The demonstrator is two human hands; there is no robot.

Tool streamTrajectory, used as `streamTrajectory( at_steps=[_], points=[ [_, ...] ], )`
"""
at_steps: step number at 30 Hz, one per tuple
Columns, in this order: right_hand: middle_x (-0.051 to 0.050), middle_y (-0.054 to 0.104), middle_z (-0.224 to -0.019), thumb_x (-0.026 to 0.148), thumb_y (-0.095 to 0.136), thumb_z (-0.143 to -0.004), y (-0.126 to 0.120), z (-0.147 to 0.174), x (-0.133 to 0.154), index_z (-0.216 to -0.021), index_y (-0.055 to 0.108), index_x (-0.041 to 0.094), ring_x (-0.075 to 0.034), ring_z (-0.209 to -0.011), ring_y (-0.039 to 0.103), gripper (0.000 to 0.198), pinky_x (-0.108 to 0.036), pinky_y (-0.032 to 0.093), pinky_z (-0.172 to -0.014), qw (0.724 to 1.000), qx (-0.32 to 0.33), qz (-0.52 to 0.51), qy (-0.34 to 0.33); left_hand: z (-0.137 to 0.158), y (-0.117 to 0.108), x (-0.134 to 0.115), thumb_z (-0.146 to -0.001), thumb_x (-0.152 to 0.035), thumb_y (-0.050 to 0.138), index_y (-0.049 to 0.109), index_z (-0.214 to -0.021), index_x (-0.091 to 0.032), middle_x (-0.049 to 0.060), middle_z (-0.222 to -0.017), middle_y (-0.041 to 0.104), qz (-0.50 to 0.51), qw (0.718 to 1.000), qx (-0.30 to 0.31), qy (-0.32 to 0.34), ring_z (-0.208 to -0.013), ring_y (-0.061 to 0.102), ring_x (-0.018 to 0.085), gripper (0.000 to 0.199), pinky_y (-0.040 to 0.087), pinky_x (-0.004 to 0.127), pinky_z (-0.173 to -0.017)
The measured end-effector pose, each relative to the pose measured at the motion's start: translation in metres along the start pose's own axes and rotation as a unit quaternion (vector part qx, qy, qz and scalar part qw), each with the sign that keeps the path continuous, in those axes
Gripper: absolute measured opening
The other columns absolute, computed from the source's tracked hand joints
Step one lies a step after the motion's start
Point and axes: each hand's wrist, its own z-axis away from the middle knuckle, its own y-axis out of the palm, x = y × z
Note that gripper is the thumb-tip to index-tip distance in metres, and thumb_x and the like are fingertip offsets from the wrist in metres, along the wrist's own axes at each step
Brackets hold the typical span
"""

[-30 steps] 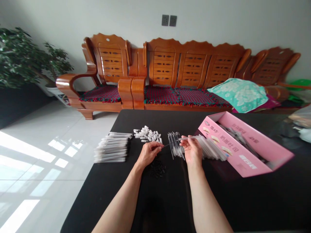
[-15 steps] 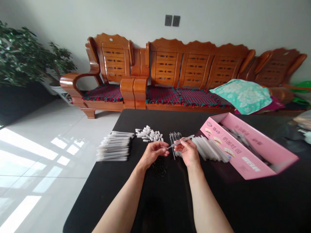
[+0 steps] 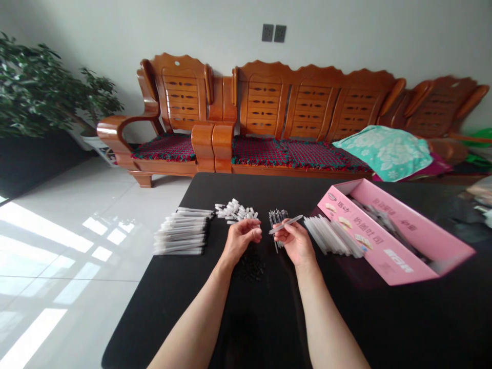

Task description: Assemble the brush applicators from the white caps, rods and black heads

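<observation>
My right hand (image 3: 296, 242) pinches a translucent white pen barrel (image 3: 289, 224), which slants up to the right. Beside it, a short gap away, my left hand (image 3: 242, 240) has thumb and fingertips pressed together; whatever is between them, if anything, I cannot make out. Behind my left hand lies a pile of white pen caps (image 3: 236, 210). Small black pieces (image 3: 251, 266) are heaped under the left wrist. Dark-tipped pen refills (image 3: 277, 214) lie behind my right hand, partly hidden by it. To its right is a row of clear empty barrels (image 3: 332, 237).
Stacked pens with black ends (image 3: 180, 233) lie at the left of the black table (image 3: 265, 328). An open pink box (image 3: 388, 256) stands on the right, with dark bags inside. A wooden sofa (image 3: 295, 102) is beyond the table's far edge.
My left hand has come away from the barrel's lower end and moved slightly left. The barrel, still in my right hand, has shifted slightly and lies flatter.
</observation>
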Motion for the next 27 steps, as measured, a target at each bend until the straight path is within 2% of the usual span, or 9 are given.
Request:
streamTrajectory(
  at_steps=[2, 4, 6, 9, 13, 15, 18, 23, 27],
  points=[
    [-0.008, 0.079, -0.08, 0.022, 0.077, -0.073, -0.005, -0.002, 0.0, -0.086, 0.071, 0.016, -0.016, -0.06, 0.074, 0.015, -0.026, 0.063, -0.057, 0.999, -0.027, -0.026, -0.021, -0.002, -0.01, -0.002, -0.078, -0.044, 0.071, 0.069, -0.093, -0.013, 0.002, -0.068, 0.066, -0.076, 0.988, -0.128, 0.047, -0.055, 0.061, 0.013, 0.034, 0.05, 0.024, -0.054],
    [-0.008, 0.079, -0.08, 0.02, 0.076, -0.074, -0.008, -0.004, 0.001, -0.086, 0.072, 0.016, -0.016, -0.061, 0.074, 0.014, -0.025, 0.063, -0.058, 0.998, -0.041, -0.043, -0.034, -0.004, -0.022, -0.003, -0.084, -0.042, 0.064, 0.069, -0.09, -0.015, 0.001, -0.065, 0.065, -0.173, 0.955, -0.229, 0.078, -0.053, 0.059, 0.012, 0.027, 0.047, 0.022, -0.052],
    [-0.008, 0.079, -0.08, 0.018, 0.075, -0.074, -0.01, -0.005, 0.001, -0.086, 0.072, 0.016, -0.017, -0.062, 0.074, 0.013, -0.025, 0.063, -0.059, 0.997, -0.044, -0.05, -0.04, -0.005, -0.03, -0.004, -0.086, -0.035, 0.061, 0.071, -0.09, -0.017, 0.001, -0.068, 0.066, -0.273, 0.922, -0.256, 0.096, -0.056, 0.06, 0.013, 0.02, 0.048, 0.023, -0.058],
    [-0.007, 0.079, -0.08, 0.018, 0.074, -0.074, -0.009, -0.004, 0.0, -0.086, 0.072, 0.016, -0.016, -0.062, 0.074, 0.012, -0.026, 0.063, -0.059, 0.997, -0.041, -0.045, -0.041, -0.005, -0.03, -0.003, -0.087, -0.024, 0.06, 0.074, -0.091, -0.019, 0.003, -0.082, 0.07, -0.389, 0.893, -0.181, 0.136, -0.07, 0.062, 0.015, 0.015, 0.048, 0.025, -0.072],
    [-0.008, 0.079, -0.081, 0.019, 0.074, -0.075, -0.007, -0.003, 0.0, -0.087, 0.072, 0.016, -0.017, -0.062, 0.074, 0.013, -0.027, 0.063, -0.059, 0.998, -0.034, -0.039, -0.04, -0.005, -0.019, 0.005, -0.09, -0.017, 0.055, 0.075, -0.103, -0.021, 0.006, -0.095, 0.069, -0.453, 0.876, -0.042, 0.161, -0.083, 0.064, 0.017, 0.024, 0.048, 0.026, -0.079],
    [-0.008, 0.079, -0.081, 0.019, 0.074, -0.075, -0.007, -0.003, 0.0, -0.087, 0.072, 0.016, -0.017, -0.063, 0.074, 0.013, -0.027, 0.063, -0.059, 0.998, -0.034, -0.038, -0.041, -0.006, -0.016, 0.009, -0.092, -0.017, 0.053, 0.073, -0.11, -0.021, 0.007, -0.095, 0.068, -0.482, 0.861, -0.004, 0.16, -0.088, 0.063, 0.018, 0.028, 0.048, 0.027, -0.08],
    [-0.008, 0.079, -0.081, 0.019, 0.074, -0.075, -0.007, -0.003, 0.0, -0.087, 0.072, 0.017, -0.017, -0.062, 0.074, 0.012, -0.028, 0.063, -0.059, 0.998, -0.039, -0.036, -0.043, -0.007, -0.015, 0.012, -0.092, -0.017, 0.052, 0.073, -0.112, -0.021, 0.007, -0.093, 0.066, -0.513, 0.842, 0.018, 0.166, -0.091, 0.061, 0.02, 0.029, 0.048, 0.028, -0.082],
    [-0.008, 0.079, -0.079, 0.019, 0.074, -0.073, -0.01, -0.006, -0.001, -0.085, 0.072, 0.016, -0.017, -0.061, 0.074, 0.012, -0.028, 0.063, -0.058, 0.996, -0.058, -0.042, -0.056, -0.004, -0.008, 0.009, -0.09, -0.013, 0.055, 0.074, -0.109, -0.02, 0.007, -0.097, 0.067, -0.451, 0.872, 0.024, 0.189, -0.092, 0.062, 0.018, 0.028, 0.048, 0.027, -0.086],
    [-0.008, 0.078, -0.077, 0.019, 0.075, -0.072, -0.012, -0.007, -0.001, -0.083, 0.072, 0.016, -0.018, -0.061, 0.074, 0.012, -0.027, 0.063, -0.058, 0.994, -0.074, -0.044, -0.067, -0.002, -0.006, 0.002, -0.086, -0.013, 0.059, 0.077, -0.097, -0.021, 0.006, -0.091, 0.069, -0.454, 0.873, 0.07, 0.164, -0.084, 0.064, 0.018, 0.022, 0.048, 0.027, -0.079]
  ],
)
